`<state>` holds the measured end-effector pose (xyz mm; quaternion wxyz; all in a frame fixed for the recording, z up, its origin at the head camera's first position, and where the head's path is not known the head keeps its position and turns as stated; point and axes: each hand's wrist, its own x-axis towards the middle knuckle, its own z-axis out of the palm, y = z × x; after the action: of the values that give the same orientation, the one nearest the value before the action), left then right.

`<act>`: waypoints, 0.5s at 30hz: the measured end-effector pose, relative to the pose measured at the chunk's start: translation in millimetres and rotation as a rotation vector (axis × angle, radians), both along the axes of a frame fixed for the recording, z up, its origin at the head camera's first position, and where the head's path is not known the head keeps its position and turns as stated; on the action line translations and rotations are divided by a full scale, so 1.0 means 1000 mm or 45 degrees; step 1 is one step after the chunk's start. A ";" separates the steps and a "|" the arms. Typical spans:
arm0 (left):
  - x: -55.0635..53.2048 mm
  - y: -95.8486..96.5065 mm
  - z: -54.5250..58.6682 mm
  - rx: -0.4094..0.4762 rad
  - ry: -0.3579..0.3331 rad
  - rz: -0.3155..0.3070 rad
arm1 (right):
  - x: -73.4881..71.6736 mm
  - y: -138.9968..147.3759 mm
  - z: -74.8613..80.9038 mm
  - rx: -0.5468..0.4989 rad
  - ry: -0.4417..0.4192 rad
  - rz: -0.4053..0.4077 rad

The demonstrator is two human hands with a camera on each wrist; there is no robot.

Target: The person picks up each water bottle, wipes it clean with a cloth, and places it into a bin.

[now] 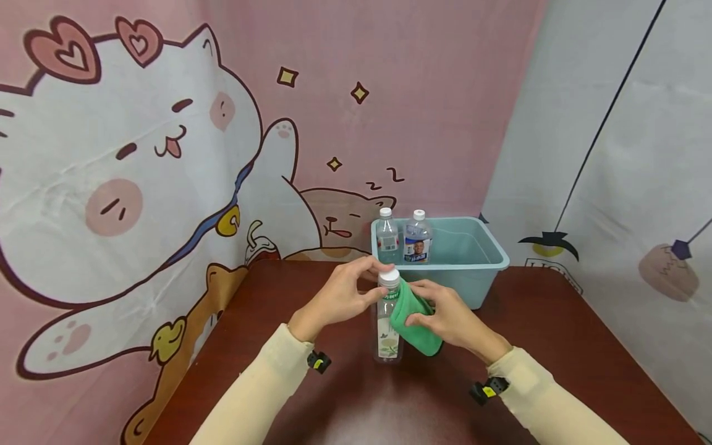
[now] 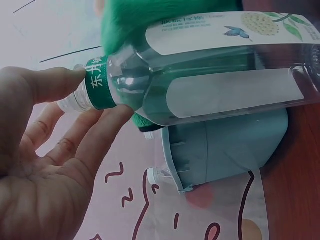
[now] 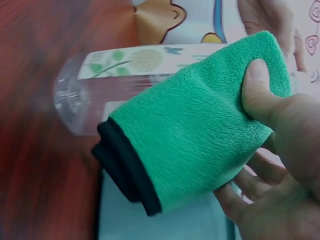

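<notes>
A clear plastic bottle [image 1: 388,337] with a white cap and a pale printed label stands upright on the table. Thumb and fingers of my left hand [image 1: 343,293] grip it at the neck, around the green band [image 2: 98,82] just under the cap. My right hand [image 1: 453,318] holds a folded green cloth [image 3: 200,125] with dark edging, thumb on one side and fingers on the other. In the head view the cloth lies against the bottle's right side, near its shoulder, and covers part of it.
Behind the hands stands a light blue plastic bin [image 1: 467,281] on the dark red-brown table [image 1: 534,358]. Two capped bottles, one plain [image 1: 387,241] and one with a blue label [image 1: 417,238], stand upright in its left end. A cartoon-printed curtain [image 1: 423,111] hangs behind.
</notes>
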<state>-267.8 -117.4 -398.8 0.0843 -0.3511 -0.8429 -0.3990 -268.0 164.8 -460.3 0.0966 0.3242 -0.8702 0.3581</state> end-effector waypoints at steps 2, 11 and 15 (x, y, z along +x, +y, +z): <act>0.001 0.000 0.001 0.003 -0.009 0.002 | 0.000 0.002 -0.005 0.003 0.006 -0.006; 0.000 0.002 0.002 -0.012 -0.015 0.030 | -0.003 0.005 -0.034 -0.002 -0.064 -0.041; 0.000 0.002 0.000 -0.003 -0.023 0.028 | -0.005 0.006 -0.048 0.043 -0.067 -0.049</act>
<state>-268.0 -115.2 -398.4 0.0806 -0.3384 -0.8478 -0.4003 -273.0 170.7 -508.1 0.0752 0.2994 -0.8846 0.3497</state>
